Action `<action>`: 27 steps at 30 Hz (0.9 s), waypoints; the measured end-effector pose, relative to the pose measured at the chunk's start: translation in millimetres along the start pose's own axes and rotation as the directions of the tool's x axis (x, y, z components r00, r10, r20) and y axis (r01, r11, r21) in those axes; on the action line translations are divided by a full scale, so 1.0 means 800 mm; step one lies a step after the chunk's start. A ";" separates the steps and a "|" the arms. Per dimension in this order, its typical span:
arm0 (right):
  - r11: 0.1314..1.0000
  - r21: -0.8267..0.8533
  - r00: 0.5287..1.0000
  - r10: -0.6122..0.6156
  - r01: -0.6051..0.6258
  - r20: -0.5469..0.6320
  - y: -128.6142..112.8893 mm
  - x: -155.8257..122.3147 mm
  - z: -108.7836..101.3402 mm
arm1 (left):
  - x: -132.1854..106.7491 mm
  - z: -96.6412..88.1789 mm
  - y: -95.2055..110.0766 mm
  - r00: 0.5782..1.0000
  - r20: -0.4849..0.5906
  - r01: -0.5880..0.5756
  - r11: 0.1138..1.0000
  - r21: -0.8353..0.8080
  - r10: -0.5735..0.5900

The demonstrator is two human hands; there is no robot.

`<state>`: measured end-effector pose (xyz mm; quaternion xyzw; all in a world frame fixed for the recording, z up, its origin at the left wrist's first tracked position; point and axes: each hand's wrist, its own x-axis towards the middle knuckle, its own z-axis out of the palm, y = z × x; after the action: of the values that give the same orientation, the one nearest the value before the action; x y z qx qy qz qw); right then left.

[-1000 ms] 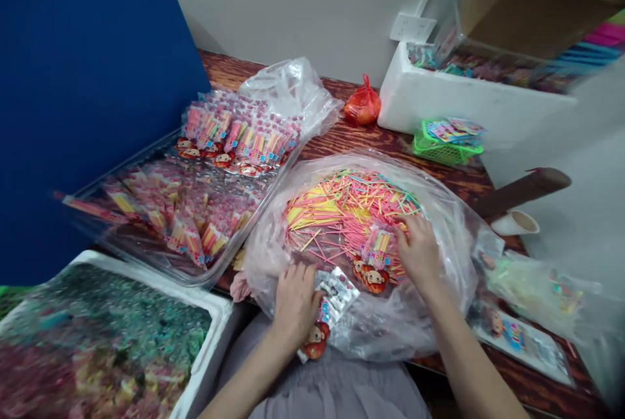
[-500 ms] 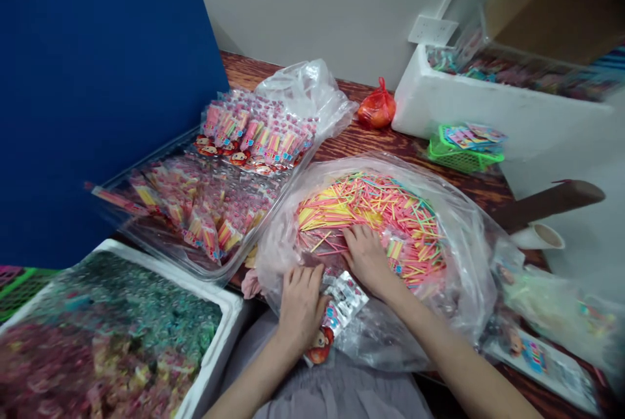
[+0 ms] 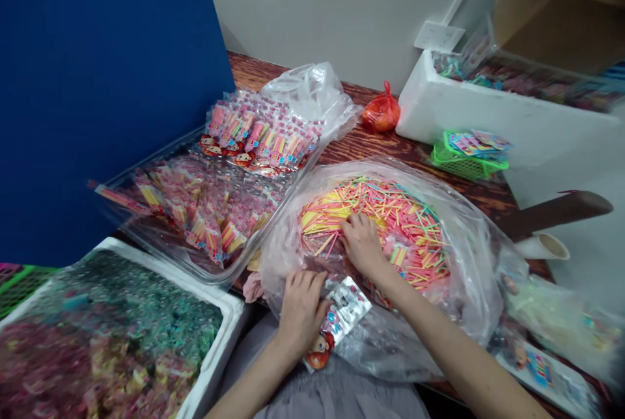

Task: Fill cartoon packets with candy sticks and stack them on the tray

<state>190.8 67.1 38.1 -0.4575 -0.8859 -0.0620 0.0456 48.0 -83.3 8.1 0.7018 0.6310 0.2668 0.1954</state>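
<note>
A big clear plastic bag (image 3: 469,276) lies spread in front of me, full of thin pink, yellow and green sticks (image 3: 415,217). My right hand (image 3: 364,243) reaches into it, fingers bent down on the sticks at the left of the heap; its fingertips are partly hidden. At the bag's near edge, my left hand (image 3: 303,305) is closed with its thumb against a silver printed packet (image 3: 344,311) with a red-haired cartoon figure. That packet sticks out beyond the thumb, slanting over the bag. A small filled packet (image 3: 398,254) rests among the sticks.
Left of the bag, a clear tray (image 3: 219,272) holds many filled packets (image 3: 263,136). A white foam box (image 3: 229,305) of colourful pieces stands at lower left. Behind are a red bag (image 3: 381,112), a green basket (image 3: 463,162) and another foam box (image 3: 498,103). Cardboard tubes (image 3: 547,246) lie right.
My right hand has shifted slightly forward in the sticks, its fingers more bent. The left hand and the printed packet stay nearly in place. The whole view has moved a little.
</note>
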 end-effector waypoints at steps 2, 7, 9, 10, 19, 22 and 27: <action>0.999 0.042 1.000 -0.011 0.011 0.002 -0.005 -0.006 -0.005 | 0.001 0.000 -0.001 1.000 0.006 -0.005 1.000 -0.005 0.005; 0.974 0.103 0.978 -0.206 0.202 0.035 -0.023 -0.016 -0.003 | 0.001 0.000 -0.001 1.000 0.007 0.001 1.000 -0.010 -0.001; 0.964 0.087 0.967 -0.256 0.253 0.019 -0.030 -0.008 0.004 | 0.001 0.000 -0.002 1.000 0.009 0.001 1.000 -0.006 -0.001; 0.961 0.072 0.964 -0.267 0.266 0.005 -0.033 -0.002 0.007 | 0.001 0.001 -0.002 1.000 0.010 -0.001 1.000 -0.006 0.001; 0.915 -0.066 0.910 -0.404 0.399 -0.093 -0.052 0.050 0.036 | -0.001 0.004 -0.006 1.000 -0.012 -0.024 0.999 -0.027 0.024; 0.898 -0.087 0.893 -0.439 0.431 -0.103 -0.055 0.057 0.043 | -0.001 0.004 -0.005 1.000 -0.011 -0.029 0.999 -0.020 0.028; 0.934 0.012 0.928 -0.352 0.356 -0.121 -0.051 0.065 0.044 | -0.001 0.003 -0.005 0.999 -0.021 -0.031 0.999 -0.020 0.031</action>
<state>126.4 90.8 7.5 -0.2850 -0.9505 -0.0812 0.0931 46.7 -83.4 3.7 0.7066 0.6192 0.2836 0.1919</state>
